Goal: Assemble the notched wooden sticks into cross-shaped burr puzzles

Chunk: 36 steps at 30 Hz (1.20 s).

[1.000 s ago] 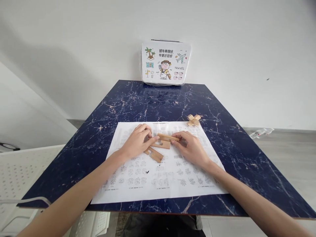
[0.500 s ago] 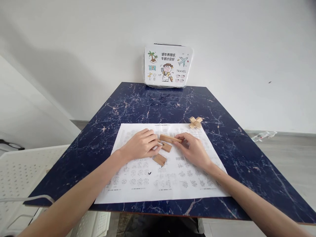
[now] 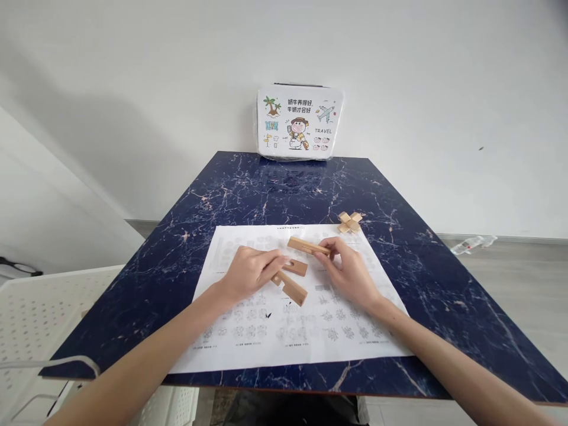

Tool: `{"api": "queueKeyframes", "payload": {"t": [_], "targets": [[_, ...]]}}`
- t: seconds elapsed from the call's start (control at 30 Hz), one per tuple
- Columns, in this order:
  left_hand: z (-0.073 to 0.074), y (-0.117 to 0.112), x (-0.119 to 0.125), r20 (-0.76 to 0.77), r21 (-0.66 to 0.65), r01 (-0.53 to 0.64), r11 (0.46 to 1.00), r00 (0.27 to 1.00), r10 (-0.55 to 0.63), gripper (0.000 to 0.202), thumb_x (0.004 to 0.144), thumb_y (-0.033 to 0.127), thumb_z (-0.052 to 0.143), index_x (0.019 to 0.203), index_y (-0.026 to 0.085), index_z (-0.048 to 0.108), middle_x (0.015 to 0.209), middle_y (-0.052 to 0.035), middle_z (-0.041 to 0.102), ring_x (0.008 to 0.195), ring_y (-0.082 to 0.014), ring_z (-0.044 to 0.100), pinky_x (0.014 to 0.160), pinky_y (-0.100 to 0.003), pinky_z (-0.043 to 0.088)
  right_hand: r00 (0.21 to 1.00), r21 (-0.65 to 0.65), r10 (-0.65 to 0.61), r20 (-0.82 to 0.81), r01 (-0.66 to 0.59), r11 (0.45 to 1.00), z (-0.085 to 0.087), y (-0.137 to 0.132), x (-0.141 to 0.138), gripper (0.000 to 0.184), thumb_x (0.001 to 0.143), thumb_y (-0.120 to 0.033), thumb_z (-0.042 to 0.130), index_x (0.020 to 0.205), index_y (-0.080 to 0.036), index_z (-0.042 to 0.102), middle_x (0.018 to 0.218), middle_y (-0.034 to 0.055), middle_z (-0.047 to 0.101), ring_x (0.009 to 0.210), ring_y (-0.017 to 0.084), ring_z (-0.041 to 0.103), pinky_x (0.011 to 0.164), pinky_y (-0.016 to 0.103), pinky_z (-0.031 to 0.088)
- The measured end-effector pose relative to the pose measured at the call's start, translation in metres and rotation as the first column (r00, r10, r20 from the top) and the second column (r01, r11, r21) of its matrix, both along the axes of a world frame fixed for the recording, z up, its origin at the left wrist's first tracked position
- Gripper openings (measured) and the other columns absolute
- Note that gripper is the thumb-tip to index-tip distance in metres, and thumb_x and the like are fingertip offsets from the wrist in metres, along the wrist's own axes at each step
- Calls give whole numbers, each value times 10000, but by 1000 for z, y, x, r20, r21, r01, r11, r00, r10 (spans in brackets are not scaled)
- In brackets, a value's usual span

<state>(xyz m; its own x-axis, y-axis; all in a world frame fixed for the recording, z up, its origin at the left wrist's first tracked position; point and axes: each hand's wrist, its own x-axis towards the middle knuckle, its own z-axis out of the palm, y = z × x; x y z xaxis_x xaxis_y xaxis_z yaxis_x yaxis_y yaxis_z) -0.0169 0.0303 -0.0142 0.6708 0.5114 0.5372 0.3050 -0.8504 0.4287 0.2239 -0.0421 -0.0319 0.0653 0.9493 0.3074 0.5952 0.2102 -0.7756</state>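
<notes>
My left hand (image 3: pixel 251 271) is closed, thumb and fingers pinched at the upper end of a notched wooden puzzle piece (image 3: pixel 294 292) that slants down to the right. Just behind it is a second wooden piece with a hole (image 3: pixel 297 268); its left end is hidden by my left fingers. My right hand (image 3: pixel 348 266) grips the right end of a longer wooden bar (image 3: pixel 304 244), which points left, above the other two. All three are over a printed sheet of paper (image 3: pixel 248 355) with small diagrams.
A small assembled wooden cross puzzle (image 3: pixel 350 222) sits at the sheet's upper right corner. The blue marbled table (image 3: pixel 284 201) reaches back to the wall, where a white cartoon-printed case (image 3: pixel 299 122) stands. A white perforated rack (image 3: pixel 31 313) with a cable is at left.
My left hand has drawn its fingers together on the lower notched piece, which now shows more of its length and a notch. The right hand's bar has tilted slightly upward at its left end.
</notes>
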Motion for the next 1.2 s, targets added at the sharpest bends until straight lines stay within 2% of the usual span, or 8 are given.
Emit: {"api": "queueKeyframes", "payload": {"t": [0.07, 0.17, 0.3, 0.43, 0.7, 0.9, 1.03, 1.2], "targets": [[3, -4, 5, 44, -171, -81, 982, 995, 90, 493, 1111, 401, 387, 683, 197, 522, 505, 53, 489, 410, -88, 432, 451, -248, 317, 997, -12, 25, -77, -26, 1000, 0, -1, -1, 117, 1057, -373, 509, 1059, -256, 510, 933, 53, 732, 852, 254, 682, 770, 395, 493], [8, -10, 13, 53, -414, -163, 896, 978, 202, 505, 1105, 430, 365, 673, 201, 489, 491, 50, 501, 410, -93, 473, 467, -236, 363, 982, -5, 102, -161, -105, 995, 2, -4, -4, 133, 1079, -389, 477, 1078, -256, 478, 920, 35, 735, 788, 222, 696, 752, 373, 506], [12, -11, 17, 16, -559, -270, 784, 942, 335, 497, 1098, 498, 372, 706, 214, 484, 399, 74, 472, 340, -107, 473, 478, -237, 419, 970, 31, 167, -174, -165, 986, 5, -5, -7, 210, 1102, -379, 419, 1202, -230, 528, 917, 43, 734, 738, 194, 688, 749, 361, 533], [14, -10, 16, 3, -547, -334, 767, 916, 401, 458, 1083, 494, 426, 746, 209, 549, 412, 66, 530, 368, -121, 532, 531, -246, 465, 968, 53, 194, -157, -188, 981, 5, -6, -9, 313, 1110, -345, 368, 1335, -204, 533, 791, 19, 706, 695, 194, 675, 731, 358, 548], [12, -9, 16, 72, -575, -309, 758, 903, 423, 415, 1110, 428, 328, 961, 201, 642, 457, 71, 506, 430, -134, 575, 568, -248, 505, 975, 44, 209, -76, -207, 977, 2, -8, -7, 408, 1103, -324, 375, 1473, -196, 488, 883, 52, 760, 727, 206, 653, 777, 394, 544], [10, -6, 16, 90, -565, -342, 751, 879, 468, 383, 1110, 433, 341, 978, 210, 623, 439, 83, 465, 418, -140, 568, 570, -257, 514, 942, -43, 217, -255, -235, 971, 1, -6, -7, 445, 1101, -403, 417, 1489, -206, 511, 916, 62, 793, 691, 197, 662, 736, 389, 575], [10, -2, 15, 110, -480, -416, 773, 845, 523, 392, 1107, 432, 370, 904, 211, 621, 461, 69, 496, 413, -127, 562, 551, -251, 475, 897, -84, 220, -383, -271, 959, 4, -7, -10, 496, 1089, -464, 457, 1510, -212, 532, 977, 79, 798, 728, 199, 683, 713, 375, 590], [10, 0, 16, 116, -325, -508, 797, 815, 567, 400, 1096, 432, 402, 849, 208, 623, 482, 53, 521, 424, -124, 547, 516, -254, 412, 913, -128, 223, -342, -280, 951, 9, -13, -17, 553, 1064, -458, 512, 1564, -221, 501, 939, 56, 799, 630, 168, 624, 685, 353, 578]]}}
